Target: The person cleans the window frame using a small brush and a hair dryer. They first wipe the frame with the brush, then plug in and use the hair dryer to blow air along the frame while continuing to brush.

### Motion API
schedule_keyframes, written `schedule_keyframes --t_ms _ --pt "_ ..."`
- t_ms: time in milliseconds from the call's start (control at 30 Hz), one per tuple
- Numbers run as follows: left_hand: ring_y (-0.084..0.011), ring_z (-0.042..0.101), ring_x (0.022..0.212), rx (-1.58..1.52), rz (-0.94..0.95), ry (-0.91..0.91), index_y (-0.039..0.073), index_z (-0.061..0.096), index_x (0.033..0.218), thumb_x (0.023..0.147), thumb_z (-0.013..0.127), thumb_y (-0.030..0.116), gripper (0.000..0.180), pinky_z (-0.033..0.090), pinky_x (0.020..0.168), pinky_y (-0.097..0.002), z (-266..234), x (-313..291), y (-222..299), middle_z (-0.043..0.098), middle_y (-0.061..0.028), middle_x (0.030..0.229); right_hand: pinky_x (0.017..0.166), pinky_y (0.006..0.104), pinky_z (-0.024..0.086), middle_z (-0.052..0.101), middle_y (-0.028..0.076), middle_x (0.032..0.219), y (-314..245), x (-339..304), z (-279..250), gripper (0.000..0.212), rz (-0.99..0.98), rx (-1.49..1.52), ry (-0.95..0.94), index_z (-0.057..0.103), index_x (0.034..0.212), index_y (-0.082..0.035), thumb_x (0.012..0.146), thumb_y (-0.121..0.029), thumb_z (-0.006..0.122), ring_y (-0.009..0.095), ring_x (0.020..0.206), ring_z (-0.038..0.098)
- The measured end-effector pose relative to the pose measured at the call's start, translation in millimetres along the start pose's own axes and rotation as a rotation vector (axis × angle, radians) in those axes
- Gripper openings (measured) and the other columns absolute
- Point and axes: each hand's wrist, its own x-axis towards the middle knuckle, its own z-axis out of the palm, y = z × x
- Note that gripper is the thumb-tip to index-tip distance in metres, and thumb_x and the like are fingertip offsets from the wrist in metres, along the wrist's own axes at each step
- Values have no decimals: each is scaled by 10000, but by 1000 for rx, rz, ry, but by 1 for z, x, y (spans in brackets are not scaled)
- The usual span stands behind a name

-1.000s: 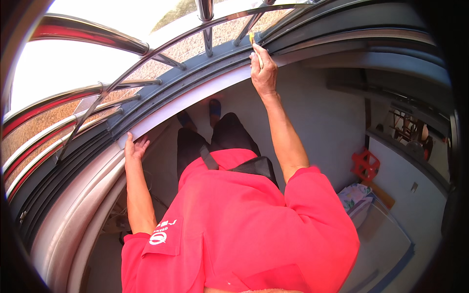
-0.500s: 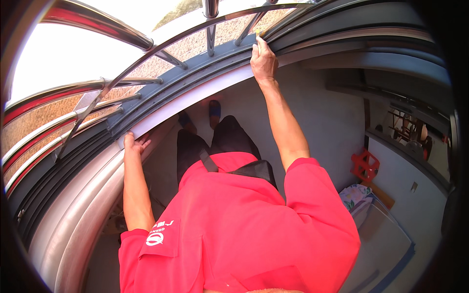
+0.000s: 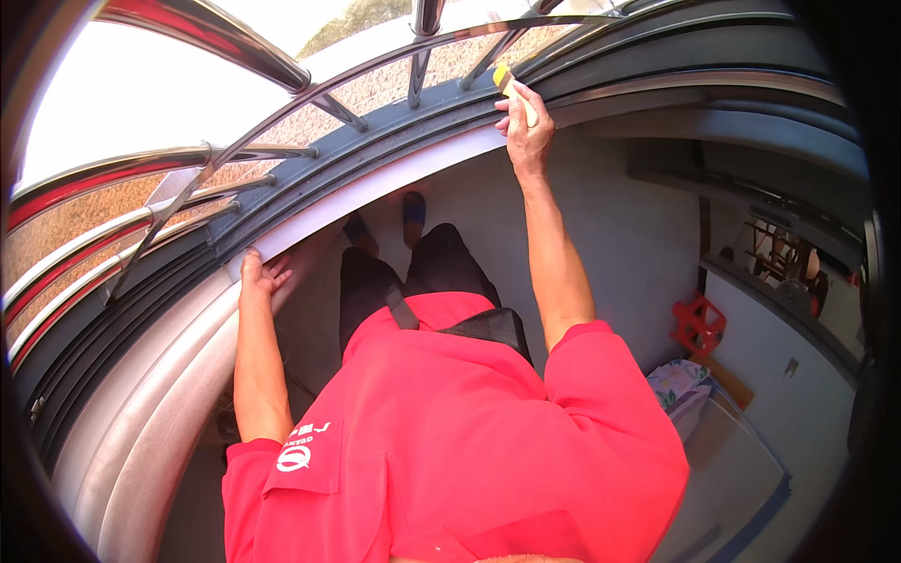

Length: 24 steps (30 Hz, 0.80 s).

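Metal bars beyond grey track; right fingers tight around yellow brush, left fingers apart at ledge

Window sill: before the person, along the near side of the window track
Window track: between window sill and metal bars
Metal bars: beyond the window track
Left hand: at the window sill's left end
Brush: in the right hand
Stool: well right, near the cloth
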Motion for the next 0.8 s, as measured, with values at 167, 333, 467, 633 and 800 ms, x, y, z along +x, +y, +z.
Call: schedule_keyframes --t_ms 167,333,467,633,800 --pt "-449 581 1411 -9 25 3 188 401 1635 1145 387 617 651 399 1122 -767 3 3 0 510 -173 1622 732 349 622 807 150 991 41 -3 -24 303 -516 -605 4 706 1354 -23 1074 -118 641 158 761 747" --pt "-453 595 1399 -5 31 1 184 393 1639 1144 390 625 663 413 1101 -775 -1 3 -3 517 -167 1617 731 336 628 824 113 1013 -2 -24 -18 296 4 -112 -121 720 1359 -51 1093 -140 629 199 866 799" --pt "-447 592 1412 -6 29 11 196 387 1639 1153 372 613 641 383 1130 -769 4 0 -2 504 -151 1639 793 417 628 800 222 1063 15 -17 -27 269 -261 -629 1 728 1307 -45 1062 -105 634 328 929 810" --pt "-443 597 1411 -11 9 7 201 403 1629 1149 388 615 634 365 1146 -769 0 2 -2 504 -141 1644 680 321 605 803 129 956 -10 -28 0 267 75 -146 -135 737 1320 -41 1087 -143 655 175 770 767" --pt "-427 602 1412 -22 25 28 202 418 1623 1149 385 617 631 362 1148 -770 7 -2 -1 515 -142 1635 732 373 619 803 164 1014 2 -15 -23 272 -323 -461 7 731 1327 -41 1070 -86 651 267 838 785"
